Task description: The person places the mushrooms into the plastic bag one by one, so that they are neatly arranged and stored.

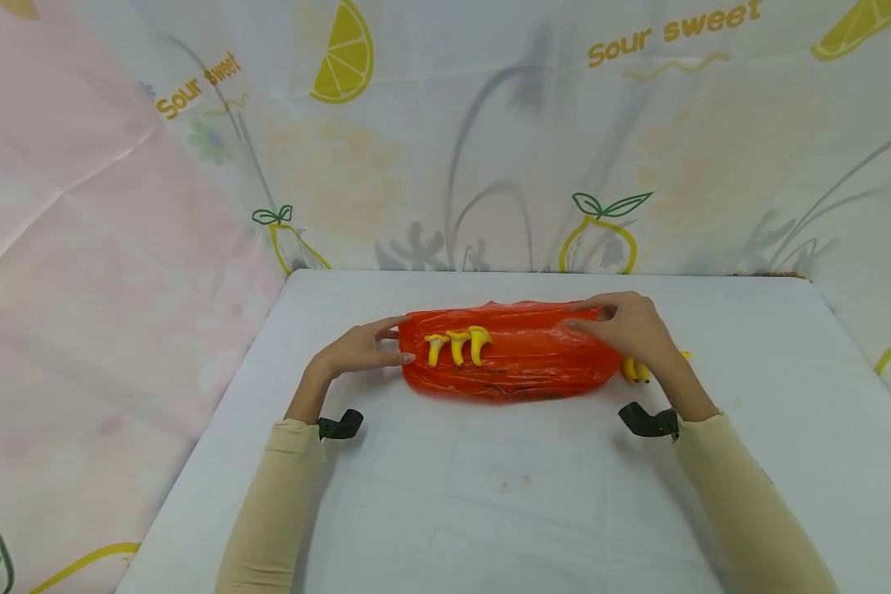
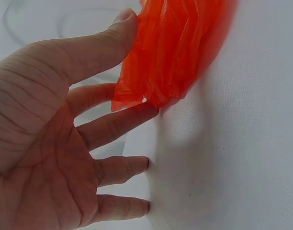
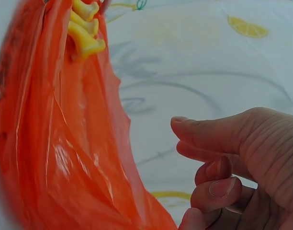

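A red plastic bag (image 1: 523, 355) lies stretched sideways across the white table. Three small yellow mushroom-shaped pieces (image 1: 458, 346) sit in a row on its left part. My left hand (image 1: 364, 346) is at the bag's left end. In the left wrist view, the thumb touches the bag's edge (image 2: 161, 57), while straight, spread fingers reach behind and beneath it. Over the bag's right end is my right hand (image 1: 624, 326); the right wrist view shows its fingers (image 3: 216, 188) loosely bent, with nothing between them and a gap to the bag.
More yellow pieces (image 1: 634, 369) lie right of the bag, partly hidden by the right hand and wrist. A black wrist mount (image 1: 341, 425) juts inward from the left wrist, another (image 1: 648, 419) from the right. Behind the table (image 1: 460, 511) hangs a lemon-printed cloth (image 1: 445, 148).
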Available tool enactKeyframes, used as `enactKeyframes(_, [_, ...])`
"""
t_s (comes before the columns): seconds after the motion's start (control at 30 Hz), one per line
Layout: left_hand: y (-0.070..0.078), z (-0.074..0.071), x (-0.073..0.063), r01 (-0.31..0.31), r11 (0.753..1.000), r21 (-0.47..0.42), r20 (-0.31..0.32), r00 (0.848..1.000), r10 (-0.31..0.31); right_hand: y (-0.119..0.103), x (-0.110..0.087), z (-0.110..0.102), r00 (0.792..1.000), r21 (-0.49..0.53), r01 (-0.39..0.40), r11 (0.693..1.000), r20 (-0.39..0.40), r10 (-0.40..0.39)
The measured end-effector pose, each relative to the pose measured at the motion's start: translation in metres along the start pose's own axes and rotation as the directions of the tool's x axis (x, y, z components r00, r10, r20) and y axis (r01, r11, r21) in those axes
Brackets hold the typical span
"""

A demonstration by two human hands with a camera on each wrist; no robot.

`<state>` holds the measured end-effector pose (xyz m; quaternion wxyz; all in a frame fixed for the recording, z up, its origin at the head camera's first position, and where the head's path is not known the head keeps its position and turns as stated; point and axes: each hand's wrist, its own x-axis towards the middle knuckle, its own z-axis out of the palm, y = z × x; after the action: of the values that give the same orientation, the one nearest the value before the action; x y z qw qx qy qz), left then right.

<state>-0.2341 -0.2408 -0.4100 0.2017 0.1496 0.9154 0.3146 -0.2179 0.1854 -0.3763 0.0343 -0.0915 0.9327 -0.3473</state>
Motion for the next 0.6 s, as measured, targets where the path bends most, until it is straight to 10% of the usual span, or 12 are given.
enactKeyframes(0.6, [-0.001,0.001,0.001,0.012,1.0,-0.006,0.001,1.0,-0.012,0.031,-0.02,-0.032,0.998,-0.023,-0.054,0.998,-0.033,0.054])
